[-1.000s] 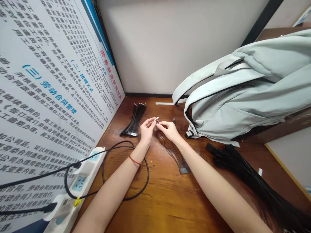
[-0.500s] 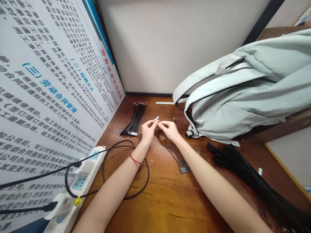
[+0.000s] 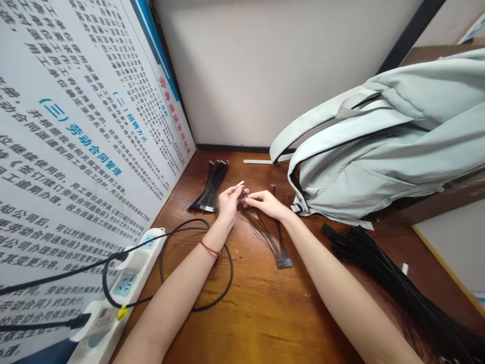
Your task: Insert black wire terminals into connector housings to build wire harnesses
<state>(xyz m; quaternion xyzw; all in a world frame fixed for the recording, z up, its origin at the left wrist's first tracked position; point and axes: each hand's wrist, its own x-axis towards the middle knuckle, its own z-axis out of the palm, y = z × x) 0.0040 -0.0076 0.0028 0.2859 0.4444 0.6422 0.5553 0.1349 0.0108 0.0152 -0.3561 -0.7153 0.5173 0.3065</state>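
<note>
My left hand (image 3: 229, 203) pinches a small white strip (image 3: 240, 184), its end sticking out above the thumb. Close beside it, my right hand (image 3: 265, 203) has thumb and forefinger closed on the thin dark wires of a wire harness (image 3: 260, 230). These wires fan down to a flat dark connector (image 3: 284, 263) lying on the table. Part of the harness passes behind my right wrist, with small wire ends showing above it. What exactly sits between the fingertips is partly hidden. A bundle of black wire harnesses (image 3: 212, 187) lies left of my left hand.
A large bundle of black wires (image 3: 382, 273) lies at the right on the wooden table (image 3: 261, 323). Behind it rests a pale grey backpack (image 3: 379, 151). At left are a white power strip (image 3: 131, 275) and a looped black cable (image 3: 231, 273). A printed board (image 3: 76, 126) stands along the left.
My hands have drawn slightly apart, the left shifting left with the white strip. More of the wires now shows between them, and the flat connector has moved slightly left.
</note>
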